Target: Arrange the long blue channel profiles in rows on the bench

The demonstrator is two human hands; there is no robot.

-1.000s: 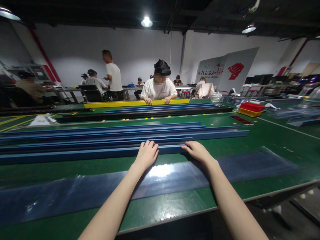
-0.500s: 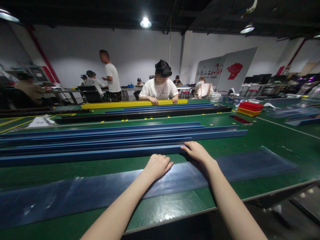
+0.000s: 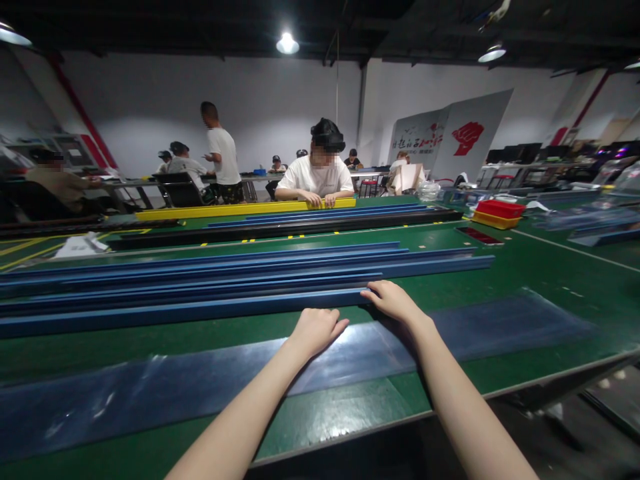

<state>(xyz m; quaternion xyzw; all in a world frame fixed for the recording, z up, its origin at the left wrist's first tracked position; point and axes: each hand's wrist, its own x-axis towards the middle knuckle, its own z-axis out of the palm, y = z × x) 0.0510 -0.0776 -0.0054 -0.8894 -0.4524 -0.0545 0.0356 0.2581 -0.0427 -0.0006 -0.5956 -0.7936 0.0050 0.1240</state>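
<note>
A long blue channel strip (image 3: 200, 313) lies nearest me among several like it on the green table (image 3: 350, 413). My right hand (image 3: 393, 300) grips the right end of this strip, with the fingertips curled over its end. My left hand (image 3: 316, 330) is closed with its fingers bent down and the thumb pointing right. It rests low over the far edge of a clear plastic film sleeve (image 3: 165, 387), just in front of the strip. Whatever lies under its fingers is hidden. The film stretches flat across the table beneath both forearms.
Across the table a co-worker (image 3: 315, 177) wearing a headset handles a yellow strip (image 3: 240, 210). Black strips (image 3: 280, 228) lie between us. At the right are a phone (image 3: 480, 235), red and yellow trays (image 3: 497, 212) and more plastic film (image 3: 585, 220). The table's front edge runs below my arms.
My two hands stay almost where they were. Across the table, the yellow strip has shifted left and the co-worker's hands have come closer together on it.
</note>
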